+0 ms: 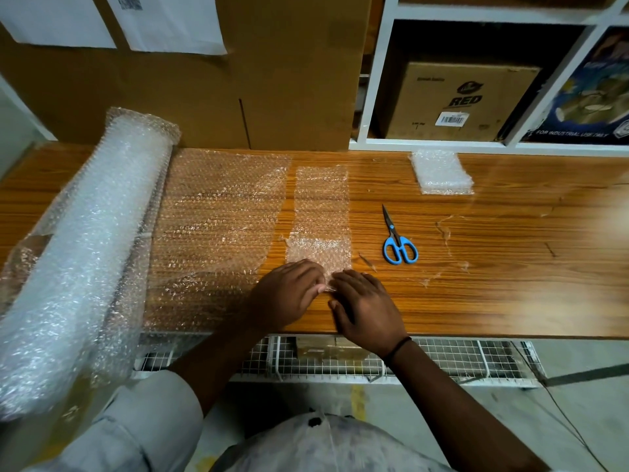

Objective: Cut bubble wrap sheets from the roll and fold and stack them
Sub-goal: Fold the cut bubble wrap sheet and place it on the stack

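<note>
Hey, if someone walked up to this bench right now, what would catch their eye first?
Probably the big bubble wrap roll lying at the left end of the table, its loose sheet spread toward the middle. Then both hands at the near edge, the left hand pinching and the right hand pressing the end of a cut strip. Blue-handled scissors lie just right of it.

1. Table point(493, 267) is showing orange-brown wood with dark streaked grain.
2. Bubble wrap roll point(85, 250) is appearing translucent white, dotted with rows of bubbles.
3. Cut strip point(321, 206) is letting the wood colour through its clear bubble pattern.
4. Scissors point(398, 240) are showing bright blue handles and dark blades.
5. Wire rack point(442, 359) is displaying a white grid.
6. Cardboard box point(459, 100) is showing plain brown with black lettering.
</note>
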